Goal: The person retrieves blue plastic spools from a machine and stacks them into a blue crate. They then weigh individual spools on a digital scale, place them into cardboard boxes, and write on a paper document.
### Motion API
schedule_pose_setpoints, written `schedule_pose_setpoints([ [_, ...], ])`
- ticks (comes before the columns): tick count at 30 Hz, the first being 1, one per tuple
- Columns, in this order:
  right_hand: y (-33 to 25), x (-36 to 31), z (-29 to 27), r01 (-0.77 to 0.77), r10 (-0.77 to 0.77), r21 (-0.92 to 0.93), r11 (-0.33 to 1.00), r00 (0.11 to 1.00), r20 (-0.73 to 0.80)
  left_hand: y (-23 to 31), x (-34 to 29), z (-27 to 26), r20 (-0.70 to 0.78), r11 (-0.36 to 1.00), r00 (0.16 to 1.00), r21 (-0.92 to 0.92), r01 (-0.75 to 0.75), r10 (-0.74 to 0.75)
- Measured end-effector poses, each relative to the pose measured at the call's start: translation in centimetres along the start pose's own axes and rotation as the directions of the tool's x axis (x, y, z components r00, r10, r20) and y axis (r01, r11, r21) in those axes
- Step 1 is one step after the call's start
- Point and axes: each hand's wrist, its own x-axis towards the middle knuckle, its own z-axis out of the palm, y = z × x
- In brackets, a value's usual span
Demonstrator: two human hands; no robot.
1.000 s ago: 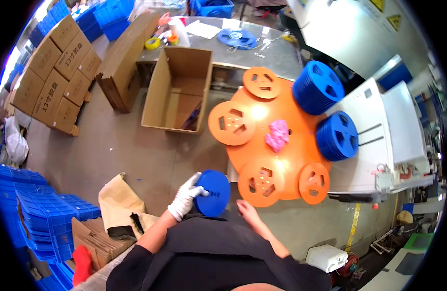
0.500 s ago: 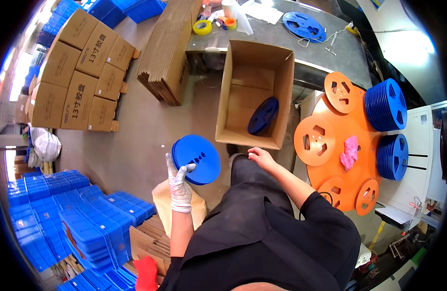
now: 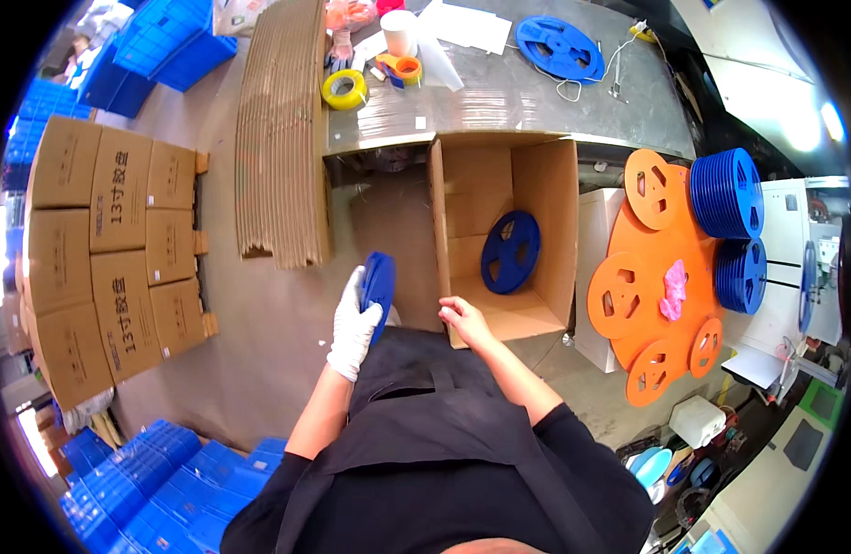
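My left hand, in a white glove, grips blue plastic reel discs held nearly edge-on, left of the cardboard box; how many there are I cannot tell. My bare right hand has its fingers curled at the near left corner of the open cardboard box and appears to pinch its edge. Inside that box a blue reel disc with cut-outs leans against the wall.
On the right, an orange round table carries orange discs, stacks of blue discs and a pink cloth. Flattened cartons stand beside the grey workbench. Packed cartons and blue crates fill the left.
The blue discs have turned from face-up to nearly edge-on in my left hand. My right hand has gone from the box's near side to its left corner. The view has shifted too.
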Motion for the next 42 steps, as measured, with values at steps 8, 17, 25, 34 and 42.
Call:
schedule_pose_setpoints([
  [8, -7.9, 5.3, 3.9, -0.001, 0.096, 0.209, 0.978, 0.890, -0.445, 4.6, 14.5, -4.2, 0.608, 0.384, 0.777, 0.686, -0.618, 0.163],
  [17, -14.2, 10.5, 3.2, 0.031, -0.017, 0.021, 0.999, 0.874, -0.486, 12.6, 27.2, -7.4, 0.736, 0.040, 0.431, 0.483, -0.875, 0.522],
  [25, -26.9, 26.9, -4.5, 0.336, -0.272, 0.024, 0.941, 0.800, -0.535, 16.8, 40.8, -10.3, 0.284, 0.279, 0.553, 0.635, -0.721, 0.783],
  [34, -42.2, 63.9, -9.1, 0.200, -0.789, -0.790, 0.580, 0.380, -0.483, 9.1, 51.2, -4.9, -0.066, 0.942, 0.997, -0.336, 0.023, -0.048],
  [42, -45.1, 71.2, -8.8, 0.066, -0.071, -0.051, 0.997, 0.991, -0.111, 8.0, 53.1, -2.5, -0.060, 0.812, 0.932, -0.512, 0.279, -0.358],
])
